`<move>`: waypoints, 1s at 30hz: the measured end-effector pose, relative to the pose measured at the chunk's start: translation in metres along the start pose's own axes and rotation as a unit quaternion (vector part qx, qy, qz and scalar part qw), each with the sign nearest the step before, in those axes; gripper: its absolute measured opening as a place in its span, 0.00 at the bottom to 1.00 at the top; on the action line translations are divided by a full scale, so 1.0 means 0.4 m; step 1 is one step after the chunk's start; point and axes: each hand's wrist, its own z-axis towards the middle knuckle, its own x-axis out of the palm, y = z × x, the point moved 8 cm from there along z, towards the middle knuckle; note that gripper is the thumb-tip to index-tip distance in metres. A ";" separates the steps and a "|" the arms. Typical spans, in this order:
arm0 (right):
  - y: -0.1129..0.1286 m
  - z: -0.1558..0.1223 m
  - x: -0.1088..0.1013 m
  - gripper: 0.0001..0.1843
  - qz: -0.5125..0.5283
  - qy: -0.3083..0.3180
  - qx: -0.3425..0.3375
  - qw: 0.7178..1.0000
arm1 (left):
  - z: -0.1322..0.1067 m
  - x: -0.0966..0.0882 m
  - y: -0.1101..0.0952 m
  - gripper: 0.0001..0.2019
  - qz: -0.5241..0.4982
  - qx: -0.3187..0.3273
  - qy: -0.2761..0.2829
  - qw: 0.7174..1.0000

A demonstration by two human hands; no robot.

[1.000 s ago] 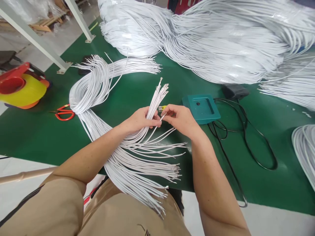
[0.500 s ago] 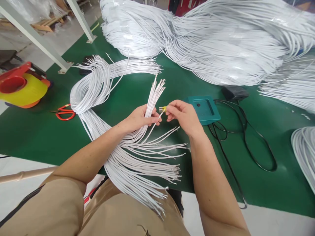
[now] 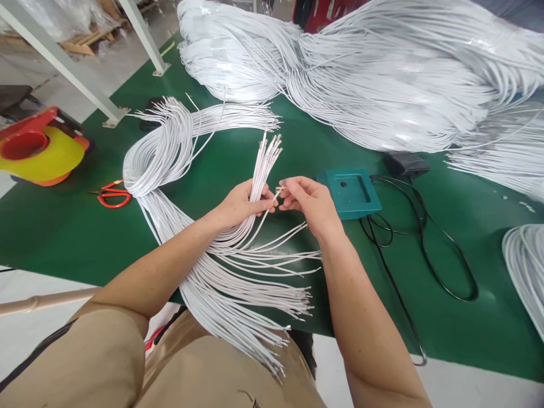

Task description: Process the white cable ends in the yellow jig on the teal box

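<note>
We hold a bunch of white wires (image 3: 262, 173) over the near middle of the green tabletop (image 3: 488, 328), our left hand (image 3: 244, 205) closed around it, with the ends pointing up and away from us. A single wire (image 3: 260, 224) stands apart from the bunch, its tip passing the left thumb towards our right hand (image 3: 310, 201). There, thumb and fingers pinch a small piece (image 3: 281, 188) right by that tip; we cannot tell whether the wire sits inside it.

Below our wrists, loose wires (image 3: 267, 300) fan out to the right, reaching the near edge. Behind the left forearm, to the left, lies a looped bundle (image 3: 147, 156), with red-handled scissors (image 3: 114, 196) just beside it. To the right of our right hand sits a teal tray (image 3: 372, 208), with a black cable (image 3: 427, 249) trailing nearby. A large heap of white wires (image 3: 391, 85) covers the far side.
</note>
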 end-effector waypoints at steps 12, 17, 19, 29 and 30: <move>-0.047 0.002 0.044 0.09 0.140 0.016 0.059 0.988 | -0.009 -0.009 -0.017 0.14 0.009 0.026 -0.070 0.997; -0.068 -0.001 0.083 0.16 0.245 0.075 0.128 0.958 | -0.011 -0.013 -0.013 0.14 0.008 0.028 -0.090 0.995; -0.074 0.000 0.083 0.13 0.240 0.081 0.141 0.957 | -0.010 -0.005 -0.007 0.12 -0.001 0.027 -0.071 0.997; -0.058 -0.003 0.086 0.23 0.221 0.113 0.109 0.962 | -0.012 0.006 -0.002 0.12 0.015 0.043 -0.044 0.998; -0.058 -0.004 0.089 0.24 0.237 0.124 0.111 0.957 | -0.013 0.002 -0.002 0.12 0.016 0.044 -0.053 0.997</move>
